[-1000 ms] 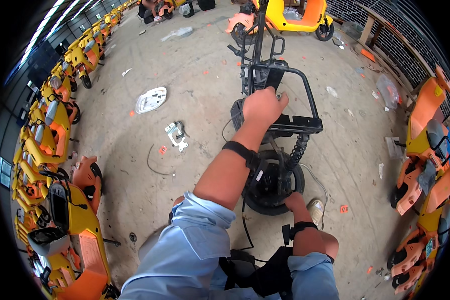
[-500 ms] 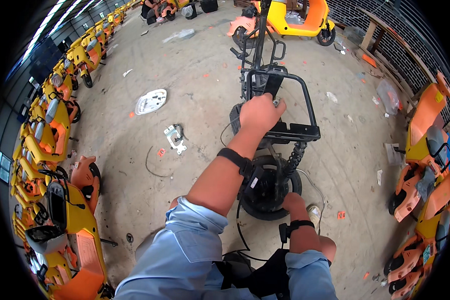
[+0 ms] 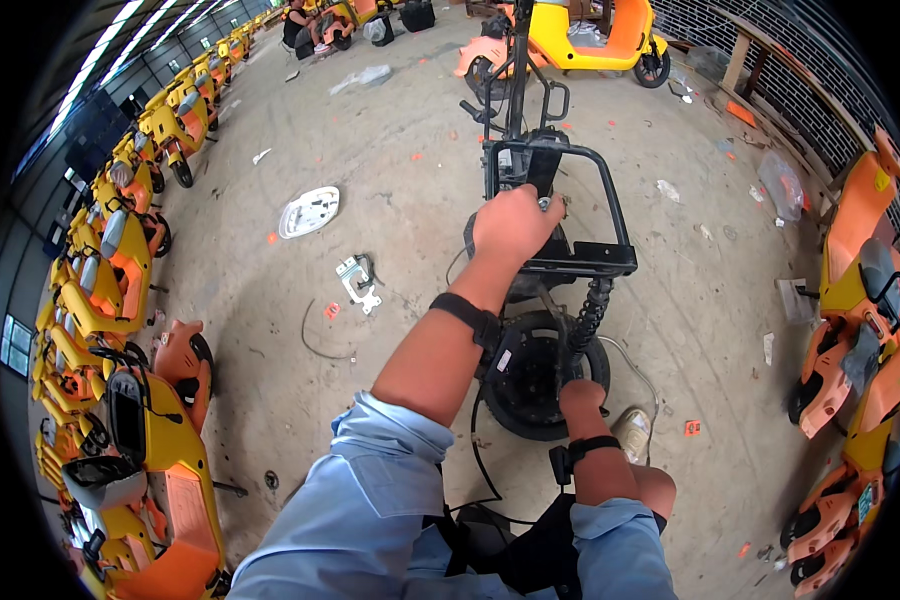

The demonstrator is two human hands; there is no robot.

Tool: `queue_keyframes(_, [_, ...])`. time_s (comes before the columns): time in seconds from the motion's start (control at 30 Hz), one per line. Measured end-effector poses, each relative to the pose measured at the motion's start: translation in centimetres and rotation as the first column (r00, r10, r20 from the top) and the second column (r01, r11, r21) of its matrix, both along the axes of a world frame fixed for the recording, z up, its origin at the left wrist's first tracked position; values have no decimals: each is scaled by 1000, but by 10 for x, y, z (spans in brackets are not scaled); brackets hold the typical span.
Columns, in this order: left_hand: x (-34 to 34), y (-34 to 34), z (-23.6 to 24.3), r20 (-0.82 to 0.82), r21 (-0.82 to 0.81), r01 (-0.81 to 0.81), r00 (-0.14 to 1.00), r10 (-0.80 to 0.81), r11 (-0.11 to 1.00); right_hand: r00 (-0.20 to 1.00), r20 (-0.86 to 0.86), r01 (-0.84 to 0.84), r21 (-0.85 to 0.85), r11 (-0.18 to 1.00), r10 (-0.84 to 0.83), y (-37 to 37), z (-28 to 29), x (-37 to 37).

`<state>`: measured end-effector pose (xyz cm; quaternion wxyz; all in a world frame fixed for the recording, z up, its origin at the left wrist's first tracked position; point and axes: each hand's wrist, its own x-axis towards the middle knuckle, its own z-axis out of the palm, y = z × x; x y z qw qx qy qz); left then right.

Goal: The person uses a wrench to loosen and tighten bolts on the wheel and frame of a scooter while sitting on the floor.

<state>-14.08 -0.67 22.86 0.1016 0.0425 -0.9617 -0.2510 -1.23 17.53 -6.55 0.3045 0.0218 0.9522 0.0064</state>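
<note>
A stripped black scooter frame (image 3: pixel 606 180) stands in front of me, with a coiled shock absorber (image 3: pixel 595 300) above its wheel (image 3: pixel 520 400). My left hand (image 3: pixel 512 222) is closed on the frame inside the top loop; what exactly lies under its fingers is hidden. Lower down, my right hand (image 3: pixel 581 397) is at the wheel near the bottom of the shock, its fingers out of sight. A black cable (image 3: pixel 485 465) runs down beside the wheel, and a pale hose (image 3: pixel 642 370) curves to its right.
Rows of yellow-orange scooters line the left (image 3: pixel 170 480) and right (image 3: pixel 850 290); another (image 3: pixel 590 40) stands behind the frame. A metal bracket (image 3: pixel 358 282) and white panel (image 3: pixel 308 210) lie on the floor. A person (image 3: pixel 300 30) sits far back. Wooden racks (image 3: pixel 740 60) stand by the wall.
My left hand has shifted slightly left, still on the frame. My right hand moved a little left and then slightly down along the wheel. The surroundings shifted slightly with the camera.
</note>
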Motion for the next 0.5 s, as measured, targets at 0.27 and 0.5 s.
queue_keyframes(0.27, [0, 0, -1, 15, 5, 0, 1000, 0, 1000, 990, -56, -125, 44, 991, 128, 6, 2, -3])
queue_keyframes(0.5, [-1, 3, 0, 17, 29, 7, 1000, -7, 1000, 986, -130, -104, 24, 994, 106, 8, -8, -9])
